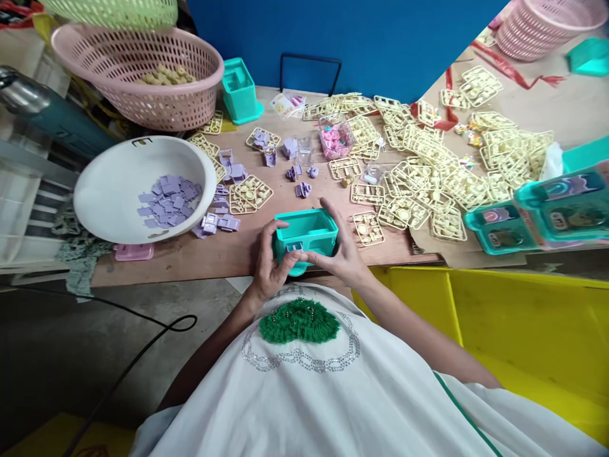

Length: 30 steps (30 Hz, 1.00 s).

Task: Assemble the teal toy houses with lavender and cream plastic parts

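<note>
At the table's front edge, a teal plastic box (311, 223) with an open top is held between my two hands. My left hand (270, 263) wraps its left side, the thumb on the front face beside a small purple part (294, 247). My right hand (345, 251) grips the right side, with a finger along the far right corner and the thumb tip near that same purple part. Beyond the box lie small purple pieces (303, 190) and a clear container of pink pieces (335, 138).
On the left stand a white bowl of purple pieces (107, 197) and a pink basket (143, 101). Cream part frames (423, 165) are heaped to the right, near packed teal boxes (504, 231). A blue panel (304, 32) rises behind; a yellow bin (523, 330) sits below right.
</note>
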Available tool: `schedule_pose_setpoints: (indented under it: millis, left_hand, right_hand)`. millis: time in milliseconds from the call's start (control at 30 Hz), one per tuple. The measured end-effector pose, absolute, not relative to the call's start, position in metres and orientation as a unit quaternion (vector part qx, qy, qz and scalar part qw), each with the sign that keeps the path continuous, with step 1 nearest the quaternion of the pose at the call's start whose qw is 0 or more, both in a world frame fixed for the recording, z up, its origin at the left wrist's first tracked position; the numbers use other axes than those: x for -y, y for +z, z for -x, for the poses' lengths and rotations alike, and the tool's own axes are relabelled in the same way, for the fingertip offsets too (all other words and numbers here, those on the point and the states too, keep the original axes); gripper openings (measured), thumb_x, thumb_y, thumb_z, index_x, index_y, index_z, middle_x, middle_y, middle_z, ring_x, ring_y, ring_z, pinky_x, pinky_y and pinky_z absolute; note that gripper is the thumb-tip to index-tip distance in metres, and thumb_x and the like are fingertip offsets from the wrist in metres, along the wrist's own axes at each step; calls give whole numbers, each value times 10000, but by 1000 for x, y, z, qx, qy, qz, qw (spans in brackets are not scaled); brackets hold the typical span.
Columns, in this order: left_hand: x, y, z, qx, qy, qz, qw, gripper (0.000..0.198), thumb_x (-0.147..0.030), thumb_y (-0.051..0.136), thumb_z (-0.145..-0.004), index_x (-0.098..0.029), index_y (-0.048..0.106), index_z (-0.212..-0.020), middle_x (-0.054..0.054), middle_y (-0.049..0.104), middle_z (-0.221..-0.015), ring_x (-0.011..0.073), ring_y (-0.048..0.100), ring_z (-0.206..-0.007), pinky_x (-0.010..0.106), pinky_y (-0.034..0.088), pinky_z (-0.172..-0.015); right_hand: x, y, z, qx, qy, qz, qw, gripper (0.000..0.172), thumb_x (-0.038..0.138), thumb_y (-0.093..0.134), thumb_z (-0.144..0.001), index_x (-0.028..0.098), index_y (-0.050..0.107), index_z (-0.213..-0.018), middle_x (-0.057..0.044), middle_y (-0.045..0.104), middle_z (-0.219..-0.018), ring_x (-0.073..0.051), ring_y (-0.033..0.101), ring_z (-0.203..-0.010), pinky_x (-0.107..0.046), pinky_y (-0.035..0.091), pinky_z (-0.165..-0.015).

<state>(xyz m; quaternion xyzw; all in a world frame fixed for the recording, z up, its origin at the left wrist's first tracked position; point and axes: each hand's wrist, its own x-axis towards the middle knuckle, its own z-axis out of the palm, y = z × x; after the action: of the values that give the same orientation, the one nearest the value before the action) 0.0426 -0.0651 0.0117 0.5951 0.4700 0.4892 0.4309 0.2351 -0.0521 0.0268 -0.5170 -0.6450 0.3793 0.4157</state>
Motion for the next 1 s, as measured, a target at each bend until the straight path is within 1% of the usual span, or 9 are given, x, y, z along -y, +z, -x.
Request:
schedule_pose_setpoints:
  millis: [200,333,367,433,500,533,600,700,1000]
  left_hand:
    - [62,9,-49,-462,488,-612,416,501,-631,537,-1007,-264,473,-1343,99,584,-1352,272,610,-1230,388,495,-1080]
    - [61,12,-54,-491,514,-576,404,516,-659,572,-992,-253,488,-1299,88,600,-1251,260,619,-1157,384,507,-1034]
    - [61,13,-54,-498,518,-564,406,500,-666,567,-996,-255,502,-1273,83,604,-1214,256,620,-1140,385,510,-1027]
    - [61,15,-51,-502,519,-552,417,428,-651,537,-1022,-264,545,-1205,80,611,-1186,256,613,-1163,400,501,-1059]
    - [62,18,-47,-500,516,-556,418,366,-616,535,-1040,-262,596,-1111,90,613,-1229,264,591,-1254,427,467,-1132]
    - [62,20,-44,-500,514,-561,414,351,-600,553,-1039,-255,614,-1061,95,611,-1258,270,577,-1298,436,451,-1159]
    - [62,23,-41,-498,511,-573,403,349,-583,590,-1028,-239,632,-985,99,610,-1293,278,564,-1339,440,440,-1177]
    - [64,29,-37,-489,494,-590,412,332,-542,552,-1057,-236,634,-956,90,635,-1296,263,594,-1293,421,476,-1130]
    - [68,42,-37,-478,445,-663,365,286,-493,493,-1086,-251,599,-975,78,665,-1241,260,619,-1288,466,498,-1150]
  right_hand:
    - [55,25,-232,653,361,525,410,1074,734,781,-837,247,323,-1677,-178,422,-1693,-341,333,-1627,-551,338,-1320]
    - [58,32,-225,647,286,528,470,939,630,773,-901,262,351,-1655,-184,491,-1615,-348,482,-1513,-554,457,-1215]
    - [58,37,-224,650,251,525,489,828,573,787,-910,268,446,-1599,-173,561,-1527,-346,544,-1438,-552,490,-1170]
    - [60,49,-225,672,181,517,499,463,436,798,-930,277,678,-1348,-122,683,-1246,-319,649,-1215,-528,541,-1054]
    - [61,60,-227,705,137,504,479,119,319,759,-965,272,764,-1074,-73,693,-991,-273,671,-991,-490,554,-922]
    - [61,64,-228,720,131,495,469,50,290,736,-982,268,763,-1017,-59,687,-925,-255,663,-919,-473,545,-869]
    - [63,70,-229,740,131,476,457,82,315,737,-991,254,750,-1044,-57,693,-905,-244,652,-870,-461,524,-813]
    - [66,70,-228,758,134,466,437,254,396,779,-963,226,722,-1143,-80,701,-944,-250,639,-868,-454,513,-780]
    - [75,60,-233,754,177,435,459,296,258,751,-958,237,674,-1243,-69,726,-1003,-245,657,-897,-486,525,-863]
